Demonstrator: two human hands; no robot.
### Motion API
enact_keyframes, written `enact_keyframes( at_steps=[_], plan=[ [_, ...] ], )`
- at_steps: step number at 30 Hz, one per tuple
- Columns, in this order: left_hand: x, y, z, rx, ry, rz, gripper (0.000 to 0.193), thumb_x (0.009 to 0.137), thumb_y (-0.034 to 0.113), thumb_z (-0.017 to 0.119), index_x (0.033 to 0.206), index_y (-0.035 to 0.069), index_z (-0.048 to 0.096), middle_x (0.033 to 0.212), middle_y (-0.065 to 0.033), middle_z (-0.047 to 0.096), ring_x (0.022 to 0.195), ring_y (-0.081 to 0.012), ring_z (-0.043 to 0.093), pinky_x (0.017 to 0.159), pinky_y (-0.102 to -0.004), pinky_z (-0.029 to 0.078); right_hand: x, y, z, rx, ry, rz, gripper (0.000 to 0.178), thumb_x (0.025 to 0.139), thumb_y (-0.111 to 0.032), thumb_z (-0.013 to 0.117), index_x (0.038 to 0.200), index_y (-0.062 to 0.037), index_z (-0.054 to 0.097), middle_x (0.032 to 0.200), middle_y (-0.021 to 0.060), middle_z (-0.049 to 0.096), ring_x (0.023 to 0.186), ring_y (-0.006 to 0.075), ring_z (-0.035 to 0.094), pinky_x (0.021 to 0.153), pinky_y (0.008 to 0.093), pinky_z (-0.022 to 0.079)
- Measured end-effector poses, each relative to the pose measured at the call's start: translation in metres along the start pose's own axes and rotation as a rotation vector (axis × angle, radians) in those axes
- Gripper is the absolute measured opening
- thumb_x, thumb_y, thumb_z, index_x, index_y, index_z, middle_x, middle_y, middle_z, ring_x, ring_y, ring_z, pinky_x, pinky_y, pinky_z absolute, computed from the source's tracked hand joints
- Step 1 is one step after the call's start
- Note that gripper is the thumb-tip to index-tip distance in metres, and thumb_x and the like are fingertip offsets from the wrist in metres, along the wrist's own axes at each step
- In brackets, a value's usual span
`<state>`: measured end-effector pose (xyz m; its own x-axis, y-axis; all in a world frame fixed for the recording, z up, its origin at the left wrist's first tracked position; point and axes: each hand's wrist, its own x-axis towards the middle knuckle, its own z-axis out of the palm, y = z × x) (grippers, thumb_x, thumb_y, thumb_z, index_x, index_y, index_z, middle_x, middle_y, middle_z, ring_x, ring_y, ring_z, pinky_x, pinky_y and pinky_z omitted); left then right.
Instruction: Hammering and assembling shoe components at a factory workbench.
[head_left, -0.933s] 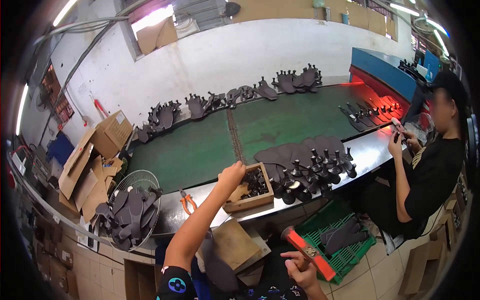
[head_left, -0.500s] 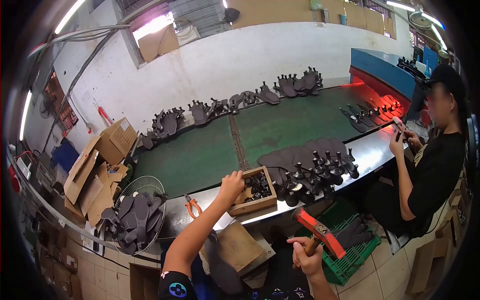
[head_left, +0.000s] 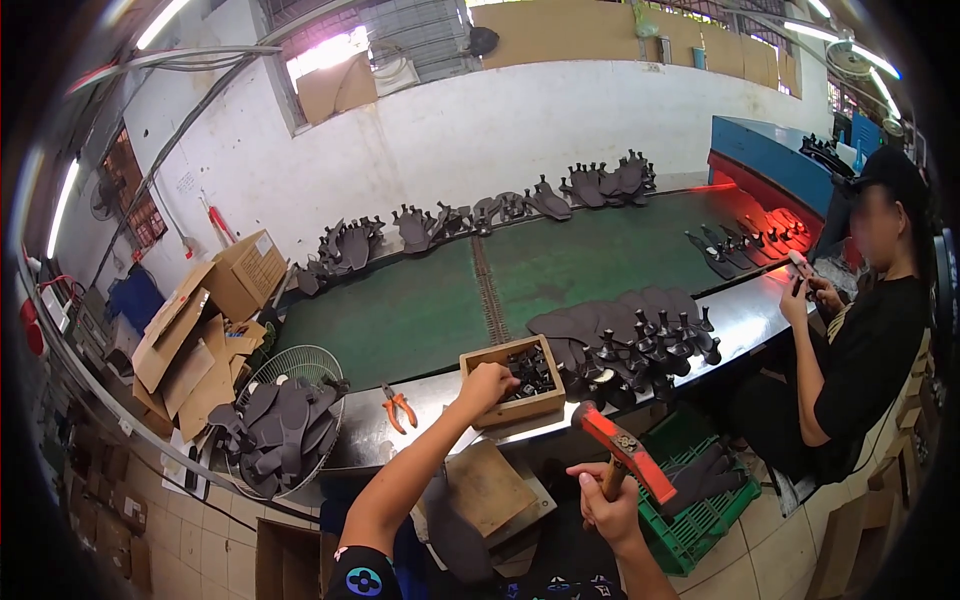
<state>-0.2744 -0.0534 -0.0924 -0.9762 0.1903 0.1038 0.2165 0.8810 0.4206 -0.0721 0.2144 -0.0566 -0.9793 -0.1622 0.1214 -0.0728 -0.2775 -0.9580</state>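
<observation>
My left hand (head_left: pixel 487 388) reaches into a wooden box (head_left: pixel 520 409), its fingers curled at the small black parts (head_left: pixel 530 374) inside. What sits between its fingertips is hidden. A hammer (head_left: pixel 626 450) with a red head and wooden handle stands upright in my right hand (head_left: pixel 609 512); the index finger points out to the left. Between my arms is a worn square block (head_left: pixel 490 492). A dark grey sole (head_left: pixel 455 540) lies beside it, close to my body.
Dark soles with black heels (head_left: pixel 640 345) crowd the bench right of the box. Orange-handled pliers (head_left: pixel 400 412) lie left of it. A wire basket (head_left: pixel 335 425) holds soles. A green crate (head_left: pixel 700 540) sits below. Beyond runs a green conveyor belt (head_left: pixel 400 325). A co-worker (head_left: pixel 865 340) sits at right.
My left hand has moved from the box's left rim further in, to the black parts. The hammer has shifted slightly left in the picture. The whole view has tilted a little.
</observation>
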Motion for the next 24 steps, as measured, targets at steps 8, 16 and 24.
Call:
enact_keyframes(
  at_steps=[8, 16, 24],
  plan=[
    [0.021, -0.013, 0.005, -0.238, -0.126, -0.16, 0.031, 0.076, 0.023, 0.082, 0.094, 0.0, 0.076, 0.077, -0.0152, 0.073, 0.066, -0.024, 0.069, 0.067, -0.0373, 0.054, 0.007, -0.001, 0.004, 0.004, -0.023, 0.015, 0.019, 0.1, -0.006, 0.054, 0.106, 0.0079, 0.065, 0.051, -0.0016, 0.047, 0.038, 0.0046, 0.038, 0.038, 0.0214, 0.031],
    [0.023, -0.007, 0.011, -0.467, -0.014, -0.182, 0.02, 0.073, 0.012, 0.085, 0.074, -0.002, 0.071, 0.058, -0.0071, 0.062, 0.05, -0.0148, 0.056, 0.049, -0.0307, 0.046, 0.014, 0.0, 0.006, 0.035, 0.015, 0.001, 0.02, 0.1, -0.007, 0.054, 0.109, 0.0073, 0.065, 0.052, -0.0021, 0.047, 0.038, 0.0042, 0.037, 0.038, 0.0214, 0.031],
    [-0.059, 0.051, -0.059, -1.05, 0.204, -0.165, 0.021, 0.088, 0.006, 0.074, 0.106, -0.004, 0.073, 0.082, -0.0078, 0.071, 0.067, -0.0107, 0.063, 0.061, -0.0232, 0.051, 0.017, -0.022, 0.007, -0.025, 0.011, -0.092, 0.024, 0.098, -0.007, 0.058, 0.118, 0.0046, 0.064, 0.072, 0.0067, 0.066, 0.041, 0.0036, 0.041, 0.039, 0.0198, 0.034]
  ],
)
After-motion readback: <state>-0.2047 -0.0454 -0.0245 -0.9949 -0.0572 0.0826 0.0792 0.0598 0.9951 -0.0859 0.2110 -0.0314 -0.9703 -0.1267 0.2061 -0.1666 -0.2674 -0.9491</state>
